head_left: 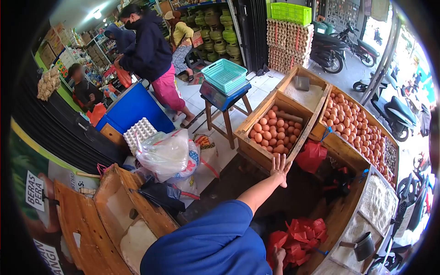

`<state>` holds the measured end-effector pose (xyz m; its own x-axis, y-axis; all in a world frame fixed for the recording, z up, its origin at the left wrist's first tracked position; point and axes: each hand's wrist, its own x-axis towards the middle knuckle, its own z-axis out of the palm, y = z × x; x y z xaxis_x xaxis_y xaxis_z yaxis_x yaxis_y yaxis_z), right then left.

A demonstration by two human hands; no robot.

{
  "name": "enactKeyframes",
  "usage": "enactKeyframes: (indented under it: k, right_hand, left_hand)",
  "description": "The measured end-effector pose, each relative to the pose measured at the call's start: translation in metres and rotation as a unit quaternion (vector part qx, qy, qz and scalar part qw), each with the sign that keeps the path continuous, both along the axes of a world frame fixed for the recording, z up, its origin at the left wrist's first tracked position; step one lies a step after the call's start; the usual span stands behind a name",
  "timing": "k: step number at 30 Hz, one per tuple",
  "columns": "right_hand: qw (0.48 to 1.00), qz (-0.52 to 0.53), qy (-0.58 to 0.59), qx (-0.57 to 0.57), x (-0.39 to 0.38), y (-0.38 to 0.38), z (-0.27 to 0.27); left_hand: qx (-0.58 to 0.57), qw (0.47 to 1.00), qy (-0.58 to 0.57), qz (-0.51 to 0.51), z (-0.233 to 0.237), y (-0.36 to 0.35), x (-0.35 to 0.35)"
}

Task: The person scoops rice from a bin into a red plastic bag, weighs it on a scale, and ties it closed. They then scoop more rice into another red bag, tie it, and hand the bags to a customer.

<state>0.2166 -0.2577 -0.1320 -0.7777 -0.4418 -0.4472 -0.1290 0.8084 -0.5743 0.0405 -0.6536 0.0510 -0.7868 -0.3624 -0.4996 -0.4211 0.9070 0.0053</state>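
Observation:
My left hand [279, 170] reaches forward from a blue sleeve with its fingers spread, holding nothing. It is at the near edge of a wooden box [261, 158] with brown eggs [275, 130] piled inside. Low in the view, my right hand [278, 256] is partly hidden and closed on a red plastic bag [277, 239]. Beside it hangs a bunch of red plastic bags [308, 238]. Another red bag [311, 156] is tied with blue string to the wooden frame, right of my left hand.
More eggs [355, 128] fill a long bin at right. White grain compartments [376, 201], one with a metal scoop [365, 246], line the near right. A teal basket [223, 74] sits on a stool. Several people stand or sit at the back left; one [149, 50] wears dark blue.

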Motion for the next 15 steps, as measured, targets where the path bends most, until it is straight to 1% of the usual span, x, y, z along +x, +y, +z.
enactKeyframes:
  k: [2,3,5,6,8,9,10,11,12,13,14,15]
  right_hand:
    - [0.983,-0.131,0.129,-0.006,-0.002,-0.013,0.003]
    - [0.983,-0.131,0.130,-0.007,-0.005,-0.013,0.005]
    - [0.974,-0.165,0.061,-0.140,-0.005,-0.011,0.010]
    - [0.974,-0.166,0.059,-0.139,-0.004,-0.011,0.014]
    - [0.994,-0.028,-0.074,-0.077,-0.007,-0.010,0.023]
    - [0.993,-0.019,-0.087,-0.076,-0.009,-0.018,0.047]
    - [0.993,-0.017,-0.086,-0.076,-0.012,-0.017,0.046]
    - [0.961,-0.194,-0.090,-0.173,-0.013,-0.014,0.045]
    - [0.889,-0.363,-0.091,-0.265,-0.015,-0.010,0.043]
    - [0.851,-0.419,-0.025,-0.315,-0.017,0.014,0.001]
    - [0.850,-0.422,-0.024,-0.314,-0.010,0.021,-0.002]
    - [0.898,-0.372,0.111,-0.207,-0.006,0.020,-0.002]
  left_hand:
    - [0.001,1.000,0.001,-0.001,0.002,0.001,0.001]
    - [0.004,1.000,0.003,0.001,0.001,0.000,0.000]
    - [0.008,1.000,0.002,0.002,-0.002,-0.001,0.001]
    - [0.005,1.000,0.007,-0.001,-0.002,-0.001,0.001]
    - [0.003,1.000,0.013,-0.005,-0.003,0.000,0.001]
    - [0.007,1.000,0.011,-0.004,-0.002,0.000,0.001]
    - [0.012,1.000,0.010,-0.003,-0.002,-0.001,0.001]
    - [0.013,1.000,0.011,-0.002,-0.002,-0.001,0.001]
    - [0.015,1.000,0.019,-0.003,-0.003,-0.002,0.002]
    - [0.018,0.999,0.026,-0.007,-0.004,-0.002,0.003]
    - [0.019,0.999,0.026,-0.009,-0.006,-0.002,0.004]
    - [0.018,0.999,0.037,-0.011,-0.008,-0.003,0.004]
